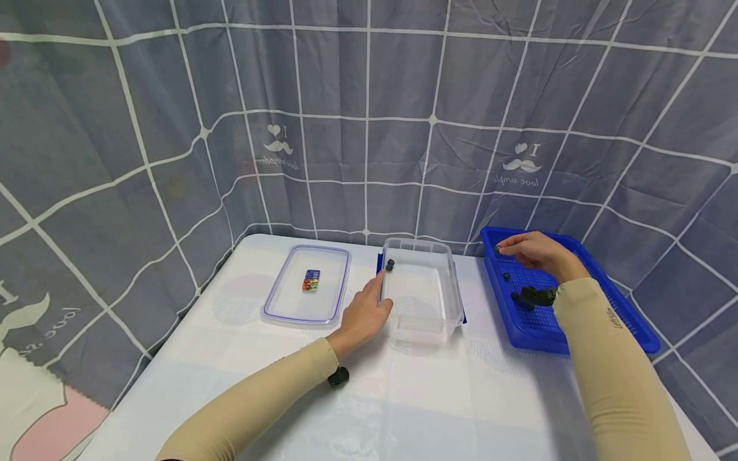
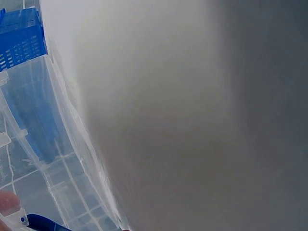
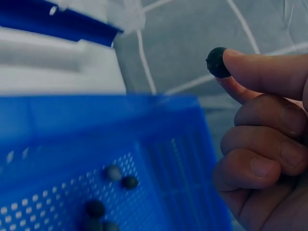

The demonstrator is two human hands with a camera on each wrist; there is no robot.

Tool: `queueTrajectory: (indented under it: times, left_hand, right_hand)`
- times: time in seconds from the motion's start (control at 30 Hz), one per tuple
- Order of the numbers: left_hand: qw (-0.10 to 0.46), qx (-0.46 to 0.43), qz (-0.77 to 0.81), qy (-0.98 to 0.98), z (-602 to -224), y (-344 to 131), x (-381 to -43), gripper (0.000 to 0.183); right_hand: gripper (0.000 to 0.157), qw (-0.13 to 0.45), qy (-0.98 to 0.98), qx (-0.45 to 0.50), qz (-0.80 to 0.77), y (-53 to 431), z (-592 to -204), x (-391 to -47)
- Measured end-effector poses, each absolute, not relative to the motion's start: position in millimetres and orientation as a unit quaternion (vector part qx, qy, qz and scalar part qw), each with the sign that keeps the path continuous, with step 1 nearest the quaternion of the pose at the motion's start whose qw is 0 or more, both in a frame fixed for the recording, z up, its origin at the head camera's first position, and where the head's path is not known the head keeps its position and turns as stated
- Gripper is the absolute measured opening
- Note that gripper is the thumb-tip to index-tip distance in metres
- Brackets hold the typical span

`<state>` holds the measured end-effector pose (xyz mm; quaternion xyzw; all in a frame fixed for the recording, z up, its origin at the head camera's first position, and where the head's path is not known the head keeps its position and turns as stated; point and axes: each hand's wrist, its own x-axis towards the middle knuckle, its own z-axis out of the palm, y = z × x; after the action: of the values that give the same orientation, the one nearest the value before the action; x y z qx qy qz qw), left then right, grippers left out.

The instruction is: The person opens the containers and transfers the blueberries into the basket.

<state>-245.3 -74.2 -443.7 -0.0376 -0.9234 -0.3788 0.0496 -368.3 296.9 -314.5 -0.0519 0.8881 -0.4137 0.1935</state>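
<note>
My right hand (image 1: 536,253) is over the far left part of a blue basket (image 1: 521,339). Its thumb and index finger pinch a small dark blueberry (image 3: 218,62), while the other fingers curl into the palm. More blueberries (image 3: 95,209) lie on the basket's perforated floor. My left hand (image 1: 363,314) rests at the left side of a clear plastic box (image 1: 426,323), index finger extended along the wall. Just past that fingertip, dark blueberries (image 1: 390,264) show inside the box by its left wall. Only a fingertip (image 2: 8,203) appears in the left wrist view, beside a side clip.
A clear lid (image 1: 286,307) with a blue seal and a colourful label (image 1: 311,280) lies left of the box. Blue flaps stick out at the box's sides. Grey checked curtains (image 1: 369,147) enclose the back and sides of the white table (image 1: 403,410).
</note>
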Motion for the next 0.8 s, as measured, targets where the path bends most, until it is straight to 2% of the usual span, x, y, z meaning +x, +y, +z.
queueTrajectory:
  times: [0.4,0.8]
  left_hand:
    - [0.048,-0.033,-0.378,-0.924,-444,-74,-244,0.069]
    - [0.045,-0.035,-0.382,-0.922,-443,-73,-243,0.069]
  right_hand:
    - [0.057,0.219,0.887,-0.029,-0.406,328,-340,-365]
    - [0.046,0.233,0.878,-0.021,-0.418,345,-365,-357]
